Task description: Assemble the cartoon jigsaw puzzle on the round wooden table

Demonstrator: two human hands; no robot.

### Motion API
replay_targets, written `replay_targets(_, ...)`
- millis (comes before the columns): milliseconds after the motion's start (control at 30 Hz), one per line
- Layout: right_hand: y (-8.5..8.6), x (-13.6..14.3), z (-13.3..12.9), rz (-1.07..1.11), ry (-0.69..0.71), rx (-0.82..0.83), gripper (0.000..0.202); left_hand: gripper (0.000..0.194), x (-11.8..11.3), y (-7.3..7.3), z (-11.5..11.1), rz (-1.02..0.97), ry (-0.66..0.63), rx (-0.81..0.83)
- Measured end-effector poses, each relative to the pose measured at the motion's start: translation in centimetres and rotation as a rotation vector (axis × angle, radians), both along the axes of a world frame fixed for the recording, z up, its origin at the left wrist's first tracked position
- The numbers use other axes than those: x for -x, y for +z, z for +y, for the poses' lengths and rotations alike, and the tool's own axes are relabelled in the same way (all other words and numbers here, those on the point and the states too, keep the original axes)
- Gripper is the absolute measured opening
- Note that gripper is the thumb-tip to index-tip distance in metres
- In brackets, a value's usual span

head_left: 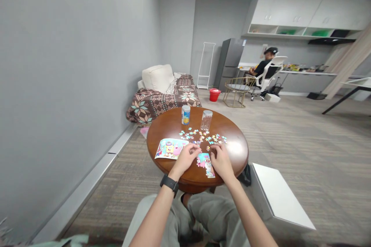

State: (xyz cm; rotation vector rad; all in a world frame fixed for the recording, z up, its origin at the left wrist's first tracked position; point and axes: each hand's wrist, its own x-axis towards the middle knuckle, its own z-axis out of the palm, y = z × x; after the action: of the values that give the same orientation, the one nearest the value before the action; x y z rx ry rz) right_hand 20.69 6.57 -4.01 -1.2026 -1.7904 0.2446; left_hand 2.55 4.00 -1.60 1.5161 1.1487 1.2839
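Piece-joining seems in hand: the left hand (188, 155) and right hand (222, 159), apart, grips unclear, flank the part-built puzzle (205, 160) on the tabletop (171, 125). The next move likely calls for matching loose pieces (216, 139).

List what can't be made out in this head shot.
All in the head view:
Left hand: whether it holds a piece; too small to tell.
Right hand: whether it holds anything; too small to tell.
Picture sheet: lower right corner, hidden by the left hand.
Loose puzzle pieces: their prints, too small and blurred.
White table: right side, cut off by the frame edge.
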Motion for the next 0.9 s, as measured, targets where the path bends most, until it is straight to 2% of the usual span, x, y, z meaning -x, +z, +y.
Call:
replay_targets(100, -0.4, 0.2, 0.1, -0.099, 0.020, 0.013, 0.027, 0.025, 0.0, -0.5, 0.1, -0.088, -0.016, 0.107)
replay_targets(233, -0.7, 0.2, 0.3, -0.141, 0.017, 0.051, 0.029, 0.026, -0.1, -0.7, 0.4, -0.188, 0.006, 0.129)
replay_targets(467, -0.6, 0.2, 0.1, -0.133, 0.002, 0.019, 0.016, 0.030, 0.0, -0.2, 0.2, -0.308, 0.019, 0.156)
replay_targets(533, -0.6, 0.3, 0.0, -0.137, -0.061, -0.010, 0.017, 0.030, 0.1, -0.3, 0.1, -0.310, 0.016, 0.159)
replay_targets(633, -0.6, 0.7, -0.3, -0.182, -0.283, -0.047, 0.021, 0.027, 0.1, -0.5, 0.1, -0.297, 0.014, 0.139)
replay_targets(700, -0.5, 0.9, -0.4, -0.244, -0.401, -0.020, 0.021, 0.024, 0.1, -0.6, 0.1, -0.270, 0.017, 0.114)
replay_targets(733, -0.5, 1.1, -0.4, -0.271, -0.411, 0.006, 0.021, 0.023, 0.2, -0.6, 0.1, -0.251, 0.019, 0.101)
replay_targets(900, -0.3, 1.2, -0.4, -0.247, -0.217, 0.066, 0.029, 0.021, 0.4, -0.1, 0.0, -0.206, 0.019, 0.070)
